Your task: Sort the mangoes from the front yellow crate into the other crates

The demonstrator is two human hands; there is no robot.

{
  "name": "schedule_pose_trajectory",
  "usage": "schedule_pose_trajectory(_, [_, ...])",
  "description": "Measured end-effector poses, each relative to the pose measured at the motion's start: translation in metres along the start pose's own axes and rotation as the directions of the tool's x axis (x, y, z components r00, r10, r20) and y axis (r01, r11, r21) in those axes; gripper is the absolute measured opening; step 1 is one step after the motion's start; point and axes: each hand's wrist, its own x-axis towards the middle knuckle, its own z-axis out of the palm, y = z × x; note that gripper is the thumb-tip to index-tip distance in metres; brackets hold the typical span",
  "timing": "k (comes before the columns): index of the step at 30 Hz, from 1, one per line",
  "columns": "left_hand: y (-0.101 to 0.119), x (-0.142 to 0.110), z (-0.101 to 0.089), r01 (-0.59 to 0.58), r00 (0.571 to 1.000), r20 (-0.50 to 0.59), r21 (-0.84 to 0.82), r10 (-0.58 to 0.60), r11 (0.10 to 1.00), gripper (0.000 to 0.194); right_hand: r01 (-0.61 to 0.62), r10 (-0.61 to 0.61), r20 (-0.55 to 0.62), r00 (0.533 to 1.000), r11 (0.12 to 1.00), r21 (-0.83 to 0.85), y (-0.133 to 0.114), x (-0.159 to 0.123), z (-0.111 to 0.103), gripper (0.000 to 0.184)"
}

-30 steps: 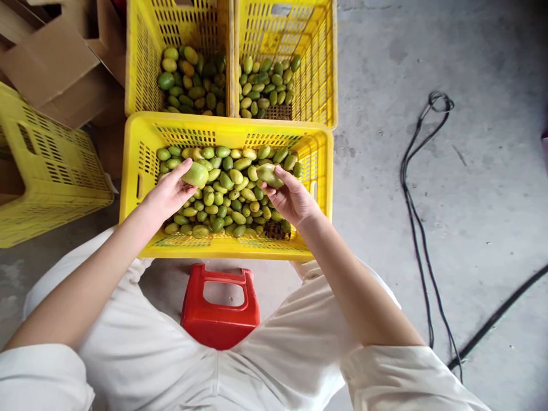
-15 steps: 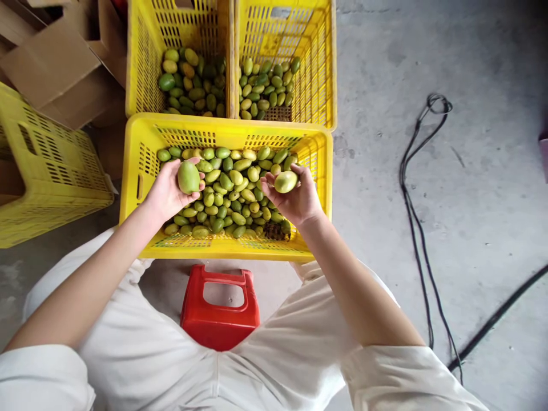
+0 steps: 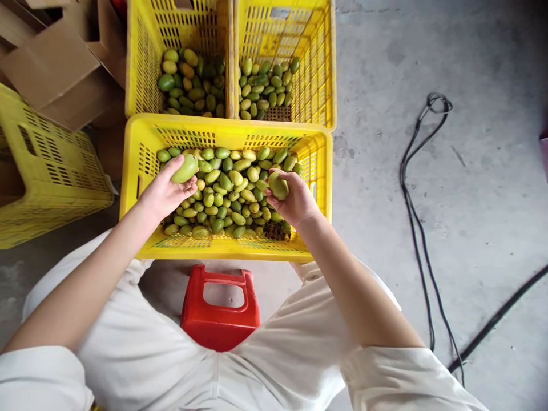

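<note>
My left hand [image 3: 166,189] holds a green mango [image 3: 185,169] between thumb and fingers, above the left side of the near yellow crate [image 3: 231,251]. Over that crate's right side, my right hand [image 3: 297,197] is closed around another green mango [image 3: 278,185], which partly hides its fingertips. Below both hands, many small green and yellowish mangoes [image 3: 236,178] lie across the crate. A brown, rough patch [image 3: 276,230] shows on the crate floor at its near right corner.
Two more yellow crates with mangoes, a left one [image 3: 141,63] and a right one [image 3: 314,68], adjoin the far side. Another yellow crate [image 3: 64,182] and cardboard boxes [image 3: 51,68] are at left. A red plastic stool [image 3: 220,328] sits between my legs; black cable [image 3: 413,211] lies on the floor at right.
Both mangoes have been turned in my hands. The left one now lies slanted, its long side showing; the right one shows a darker green side. The crates have stayed put.
</note>
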Motion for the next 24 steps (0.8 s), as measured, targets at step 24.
schedule_pose_trajectory(24, [0.006,0.011,-0.010,0.086,0.995,-0.056,0.075,-0.082,0.993,0.051,0.005,-0.006,-0.043,0.999,0.999,-0.042,-0.001,0.014,-0.014,0.045])
